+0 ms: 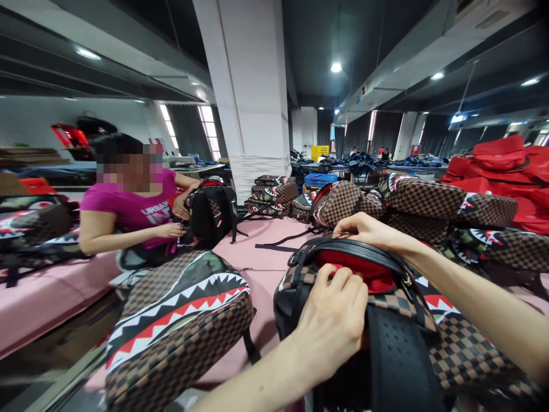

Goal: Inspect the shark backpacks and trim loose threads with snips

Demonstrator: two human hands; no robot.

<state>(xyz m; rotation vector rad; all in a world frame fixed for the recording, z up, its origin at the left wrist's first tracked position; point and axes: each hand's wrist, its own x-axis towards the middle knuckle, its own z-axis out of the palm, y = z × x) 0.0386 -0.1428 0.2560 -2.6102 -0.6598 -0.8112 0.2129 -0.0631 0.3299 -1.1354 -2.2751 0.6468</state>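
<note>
A brown-and-black checkered backpack (394,306) stands in front of me, its black shoulder strap towards me. Its top is unzipped, and a red lining (380,273) shows inside. My left hand (337,312) is closed over the near edge of the opening, fingertips curled into the lining. On the far side, my right hand (371,230) has its fingers bent around the rim by the black zipper band (354,247); its fingertips are partly hidden.
Left of it lies another checkered backpack (180,320) with a shark-mouth print. Across the pink table (268,252), a person in a magenta shirt (146,214) handles a black-backed backpack (212,212). More backpacks (420,197) are stacked behind; red bags (497,171) pile at right.
</note>
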